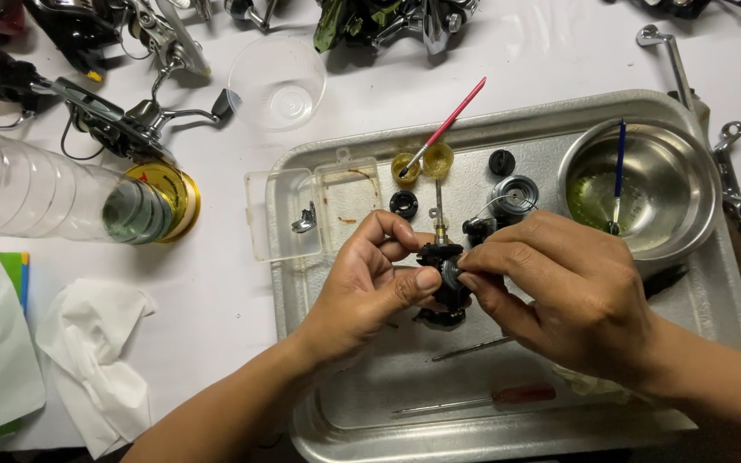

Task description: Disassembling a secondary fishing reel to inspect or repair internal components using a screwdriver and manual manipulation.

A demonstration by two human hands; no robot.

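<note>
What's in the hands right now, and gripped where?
Both hands hold one small black reel body over the metal tray. Left hand pinches its left side; right hand grips a round grey part on its right side.

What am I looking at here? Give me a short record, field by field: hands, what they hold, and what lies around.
left hand: steadies the black reel body from the left
right hand: fingertips pinch a small round part on the reel body
surface: metal tray on a white table
on tray: steel bowl with a blue brush, red-handled screwdriver, clear plastic box, small black parts
off tray: clear plastic cup, crumpled tissue
</note>
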